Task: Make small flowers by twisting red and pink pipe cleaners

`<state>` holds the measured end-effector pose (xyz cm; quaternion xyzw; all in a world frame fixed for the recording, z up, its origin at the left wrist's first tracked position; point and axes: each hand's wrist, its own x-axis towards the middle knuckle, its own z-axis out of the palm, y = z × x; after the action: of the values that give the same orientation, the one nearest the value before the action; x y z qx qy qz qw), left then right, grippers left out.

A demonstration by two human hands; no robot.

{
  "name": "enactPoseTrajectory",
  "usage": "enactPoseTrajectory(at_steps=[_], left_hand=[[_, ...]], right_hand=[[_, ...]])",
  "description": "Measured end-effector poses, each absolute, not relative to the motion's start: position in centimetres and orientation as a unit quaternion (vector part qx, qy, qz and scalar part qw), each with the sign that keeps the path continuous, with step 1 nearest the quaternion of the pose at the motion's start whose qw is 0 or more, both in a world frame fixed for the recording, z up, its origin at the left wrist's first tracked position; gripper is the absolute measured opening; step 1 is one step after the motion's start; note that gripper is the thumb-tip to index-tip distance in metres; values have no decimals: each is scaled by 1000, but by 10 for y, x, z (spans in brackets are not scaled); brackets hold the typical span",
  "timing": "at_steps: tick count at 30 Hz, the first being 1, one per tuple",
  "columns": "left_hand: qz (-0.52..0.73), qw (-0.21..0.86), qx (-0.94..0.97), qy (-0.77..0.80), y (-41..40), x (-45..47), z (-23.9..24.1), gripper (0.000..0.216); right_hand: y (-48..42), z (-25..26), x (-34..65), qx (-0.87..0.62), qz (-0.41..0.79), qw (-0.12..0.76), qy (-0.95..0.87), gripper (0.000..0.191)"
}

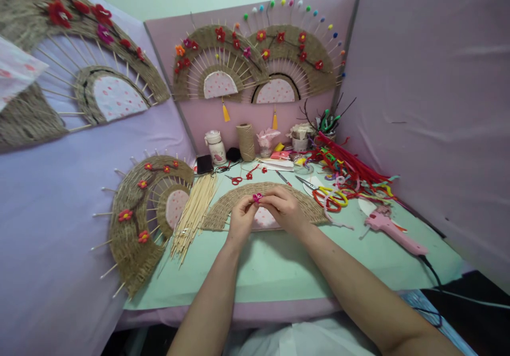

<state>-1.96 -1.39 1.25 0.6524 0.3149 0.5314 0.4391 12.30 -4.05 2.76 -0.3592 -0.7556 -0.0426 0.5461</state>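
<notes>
Between my two hands is a small magenta flower, fuzzy like pipe cleaner, with a pale centre. My left hand pinches its left side. The fingertips of my right hand grip it from the right. Below my hands a fan woven from twine lies flat on the table, its spotted cloth centre partly hidden by them. Just beyond the fan are small red flowers and small red-handled scissors.
Bamboo sticks lie left, beside a finished flowered fan. At right are yellow-handled scissors, a pink glue gun with its cord, and heaped pipe cleaners. A twine spool and white bottle stand at the back.
</notes>
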Motion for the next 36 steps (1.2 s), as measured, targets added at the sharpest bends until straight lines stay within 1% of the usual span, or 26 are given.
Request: enactPoseTrajectory(at_steps=[4, 13, 16, 20, 22, 27, 36], left_hand=[[534, 393, 676, 321, -13, -21, 13, 19], [530, 380, 686, 323, -14, -21, 14, 19], [546, 372, 673, 332, -15, -20, 15, 18], [588, 343, 641, 353, -14, -22, 17, 19], [603, 329, 635, 354, -14, -23, 18, 18], [608, 308, 643, 350, -16, -21, 19, 16], [596, 276, 664, 358, -17, -20, 12, 13]], right_hand=[[-41, 27, 122, -357, -35, 550, -754, 13], [-41, 27, 122, -355, -17, 557, -751, 12], [-41, 27, 122, -347, -20, 570, -745, 11], [-43, 25, 121, -348, -40, 595, -723, 16], [-43, 24, 121, -351, -57, 600, -717, 13], [-43, 22, 119, -350, -86, 590, -723, 11], [-42, 22, 118, -364, -60, 578, -728, 9]])
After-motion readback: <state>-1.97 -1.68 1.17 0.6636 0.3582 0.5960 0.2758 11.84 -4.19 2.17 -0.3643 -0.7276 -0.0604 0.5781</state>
